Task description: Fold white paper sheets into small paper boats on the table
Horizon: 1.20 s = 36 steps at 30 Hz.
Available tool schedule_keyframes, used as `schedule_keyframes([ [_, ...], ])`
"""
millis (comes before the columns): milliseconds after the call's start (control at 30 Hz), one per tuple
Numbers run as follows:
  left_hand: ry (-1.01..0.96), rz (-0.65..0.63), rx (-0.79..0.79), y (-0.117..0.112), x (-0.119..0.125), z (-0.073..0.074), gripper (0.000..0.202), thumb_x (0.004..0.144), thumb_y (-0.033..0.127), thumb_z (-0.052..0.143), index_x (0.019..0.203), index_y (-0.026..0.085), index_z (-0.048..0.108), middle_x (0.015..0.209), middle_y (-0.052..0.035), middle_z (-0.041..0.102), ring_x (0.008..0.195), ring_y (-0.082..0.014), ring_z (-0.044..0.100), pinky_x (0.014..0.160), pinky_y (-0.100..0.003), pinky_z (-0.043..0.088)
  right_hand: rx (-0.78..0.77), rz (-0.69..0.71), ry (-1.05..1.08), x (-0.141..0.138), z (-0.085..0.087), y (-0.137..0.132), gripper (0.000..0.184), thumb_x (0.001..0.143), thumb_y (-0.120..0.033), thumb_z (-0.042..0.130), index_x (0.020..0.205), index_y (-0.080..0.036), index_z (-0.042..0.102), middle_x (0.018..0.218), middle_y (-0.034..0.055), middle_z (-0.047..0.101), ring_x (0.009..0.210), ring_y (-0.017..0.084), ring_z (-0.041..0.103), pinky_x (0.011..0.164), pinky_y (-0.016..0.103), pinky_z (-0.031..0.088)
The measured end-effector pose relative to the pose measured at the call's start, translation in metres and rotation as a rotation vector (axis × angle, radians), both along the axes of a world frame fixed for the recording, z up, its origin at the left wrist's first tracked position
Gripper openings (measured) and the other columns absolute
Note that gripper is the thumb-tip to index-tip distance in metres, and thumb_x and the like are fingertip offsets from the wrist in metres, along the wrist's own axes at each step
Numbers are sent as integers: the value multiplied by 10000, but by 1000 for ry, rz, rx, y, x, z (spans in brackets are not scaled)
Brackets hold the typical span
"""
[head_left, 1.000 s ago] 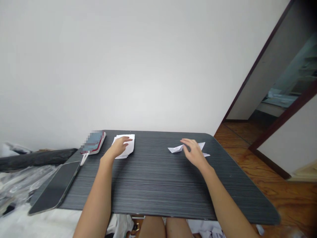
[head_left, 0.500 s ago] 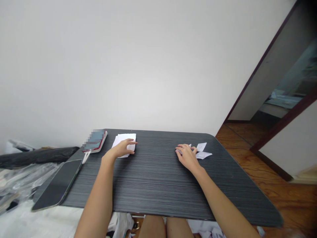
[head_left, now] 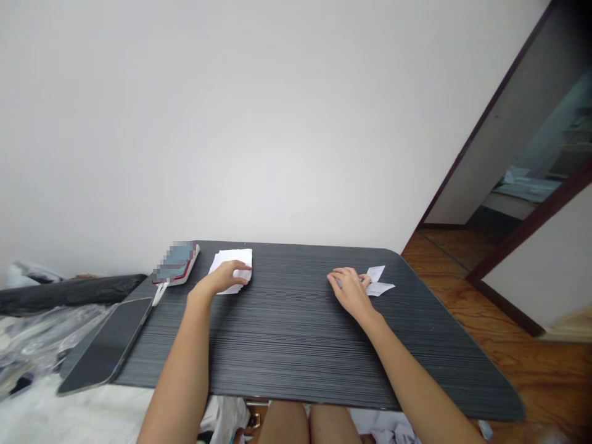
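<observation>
My left hand (head_left: 226,275) rests over a small stack of white paper sheets (head_left: 237,254) on the left part of the dark table. Its thumb and index finger are apart, near the stack's right edge. On the right side, my right hand (head_left: 349,288) is bent over white folded paper (head_left: 380,288), with thumb and fingertips closed around part of it. Two pointed ends of this paper stick out to the right of the hand. The palm and fingers hide the rest, so whether it is one piece or several I cannot tell.
The dark wood-grain table (head_left: 287,345) stands against a white wall (head_left: 287,123). At its left edge lie a black-screened phone (head_left: 108,345) and a blurred-out flat object (head_left: 178,265) with a white cable (head_left: 160,292). Plastic wrapping (head_left: 78,333) lies beyond that edge.
My left hand has shifted very slightly left, its thumb and index finger a little closer together at the stack. My right hand's fingers have drawn in slightly over the folded paper.
</observation>
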<state>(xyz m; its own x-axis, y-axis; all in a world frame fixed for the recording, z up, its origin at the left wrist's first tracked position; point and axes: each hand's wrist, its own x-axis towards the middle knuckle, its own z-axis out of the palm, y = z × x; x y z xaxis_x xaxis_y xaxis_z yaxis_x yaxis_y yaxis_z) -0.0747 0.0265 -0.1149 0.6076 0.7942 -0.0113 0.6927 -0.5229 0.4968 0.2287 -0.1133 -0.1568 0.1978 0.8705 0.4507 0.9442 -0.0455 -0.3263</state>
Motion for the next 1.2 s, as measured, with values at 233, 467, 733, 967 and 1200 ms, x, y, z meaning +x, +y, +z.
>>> schedule_keyframes([
  [233, -12, -2, 28, 6, -4, -5, 370, 648, 387, 539, 942, 184, 637, 1056, -62, 601, 1017, -229, 504, 856, -271, 368, 5, -4, 11, 0, 1, 0, 287, 827, -315, 364, 823, -223, 635, 983, 64, 601, 979, 227, 436, 771, 421, 194],
  [467, 46, 44, 12, 8, -4, -6, 360, 654, 404, 524, 913, 184, 644, 1021, -49, 619, 982, -218, 525, 847, -253, 375, 4, -22, -16, 0, 0, 1, 284, 827, -315, 368, 816, -227, 639, 978, 58, 602, 967, 215, 439, 759, 398, 195],
  [733, 130, 24, 118, 5, -1, -7, 498, 598, 406, 600, 1045, 188, 580, 1191, -77, 482, 1100, -247, 427, 928, -298, 315, -13, -22, -10, -1, 0, 1, 272, 825, -311, 381, 821, -227, 639, 986, 50, 599, 979, 209, 438, 764, 389, 189],
  [967, 203, -12, 134, -7, 15, -3, 588, 663, 362, 568, 1216, 237, 412, 1301, -84, 328, 1149, -247, 373, 948, -339, 294, -16, -15, -10, -3, 1, 1, 272, 827, -307, 379, 815, -229, 639, 983, 45, 596, 980, 204, 438, 766, 388, 186],
  [1200, 173, -46, 135, 0, 11, -7, 448, 672, 393, 553, 1089, 229, 551, 1233, -67, 434, 1115, -243, 409, 953, -323, 284, -25, -9, -7, -3, 1, 0, 268, 825, -305, 382, 808, -233, 640, 984, 44, 595, 981, 204, 441, 768, 391, 183],
])
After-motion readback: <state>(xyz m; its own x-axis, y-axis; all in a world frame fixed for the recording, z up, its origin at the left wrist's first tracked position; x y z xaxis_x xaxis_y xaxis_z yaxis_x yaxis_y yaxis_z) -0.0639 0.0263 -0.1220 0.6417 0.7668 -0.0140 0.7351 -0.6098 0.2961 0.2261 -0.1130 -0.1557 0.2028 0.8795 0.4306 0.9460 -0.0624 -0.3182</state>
